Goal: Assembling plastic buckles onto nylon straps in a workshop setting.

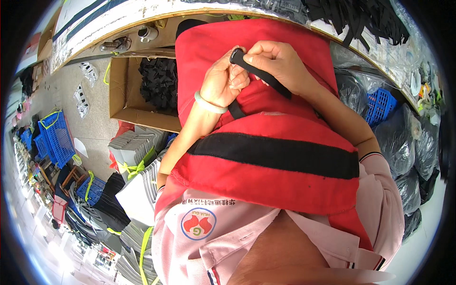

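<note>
A black strap (pixel 271 81) stretches between my two hands, above the red apron (pixel 304 47) over my lap. Its upper end is bent round what looks like a dark ring or buckle (pixel 235 55). My left hand (pixel 222 80), with a pale bangle at the wrist, is closed around that end with curled fingers. The thumb and fingers of my right hand (pixel 281 61) pinch the strap just beside the ring, and its free tail slants down to the right beneath the palm. A short black band (pixel 235 109) shows below my left hand; whether it joins the strap is hidden.
On my left stands an open cardboard box (pixel 124 88) holding many small black pieces (pixel 158 83). Ahead curves a worktable edge (pixel 142 29), with black strips (pixel 358 21) piled at right. Tied grey stacks (pixel 137 147), blue baskets (pixel 56 137) and filled plastic bags (pixel 399 142) surround me.
</note>
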Demonstrator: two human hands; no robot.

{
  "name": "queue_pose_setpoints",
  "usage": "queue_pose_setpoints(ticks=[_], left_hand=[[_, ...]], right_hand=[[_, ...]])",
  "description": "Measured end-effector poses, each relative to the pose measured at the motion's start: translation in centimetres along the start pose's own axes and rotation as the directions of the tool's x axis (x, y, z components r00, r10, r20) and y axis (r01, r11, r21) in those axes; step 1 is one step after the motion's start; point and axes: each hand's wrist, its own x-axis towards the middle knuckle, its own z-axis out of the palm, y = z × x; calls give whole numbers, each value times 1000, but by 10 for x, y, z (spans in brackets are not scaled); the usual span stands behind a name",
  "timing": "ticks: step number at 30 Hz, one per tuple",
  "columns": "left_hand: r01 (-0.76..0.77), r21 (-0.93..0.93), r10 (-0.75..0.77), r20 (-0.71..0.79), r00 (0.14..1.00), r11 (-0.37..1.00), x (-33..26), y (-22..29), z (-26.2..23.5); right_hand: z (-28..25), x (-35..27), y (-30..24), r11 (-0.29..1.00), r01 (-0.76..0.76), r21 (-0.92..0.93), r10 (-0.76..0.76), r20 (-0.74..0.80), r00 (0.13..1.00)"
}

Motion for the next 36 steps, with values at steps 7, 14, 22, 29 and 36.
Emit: queue_pose_setpoints(ticks=[7, 14, 22, 29, 36], left_hand=[[-119, 226, 149, -124, 981, 967, 0, 3, 9], [-46, 166, 49, -16, 999, 985, 6, 2, -14], [151, -190, -141, 64, 988, 970, 8, -1, -21], [178, -245, -168, 60, 984, 953, 7, 0, -21], [126, -175, -117, 58, 991, 977, 8, -2, -17]], right_hand=[[-1, 3, 4, 995, 46, -84, -47, -7, 999], [-3, 8, 13, 993, 79, 86, -79, -5, 997], [-2, 9, 18, 996, 6, -94, -14, -84, 996], [5, 2, 10, 962, 95, -256, -118, -75, 990], [2, 6, 14, 986, 34, -162, -51, -104, 993]])
